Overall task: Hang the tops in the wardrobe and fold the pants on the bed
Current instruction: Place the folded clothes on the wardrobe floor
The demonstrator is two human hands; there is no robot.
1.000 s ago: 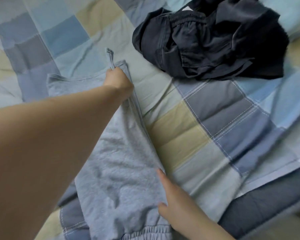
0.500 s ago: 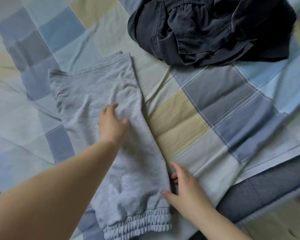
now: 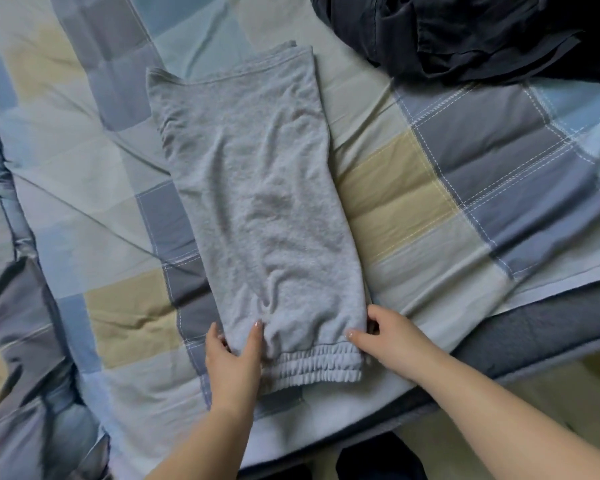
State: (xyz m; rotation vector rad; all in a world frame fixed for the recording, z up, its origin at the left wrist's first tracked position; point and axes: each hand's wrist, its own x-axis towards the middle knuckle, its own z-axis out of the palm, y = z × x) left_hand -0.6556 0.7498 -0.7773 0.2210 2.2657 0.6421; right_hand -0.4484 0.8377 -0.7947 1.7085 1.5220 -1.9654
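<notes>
Light grey sweatpants (image 3: pixel 257 202) lie folded lengthwise on the checked bedspread (image 3: pixel 413 188), their elastic waistband nearest me. My left hand (image 3: pixel 234 358) pinches the near left corner, thumb on top and fingers tucked under the edge. My right hand (image 3: pixel 385 336) pinches the near right corner just above the waistband, fingers tucked under the fabric. A heap of dark navy clothes (image 3: pixel 465 32) lies at the far right of the bed.
The bed's near edge (image 3: pixel 499 375) runs diagonally at the lower right, with pale floor beyond it. A rumpled fold of the bedspread (image 3: pixel 18 306) rises along the left side.
My left hand has drawn back from the middle of the sweatpants to the near left corner. My right hand now pinches the right corner. The view has tilted down toward me.
</notes>
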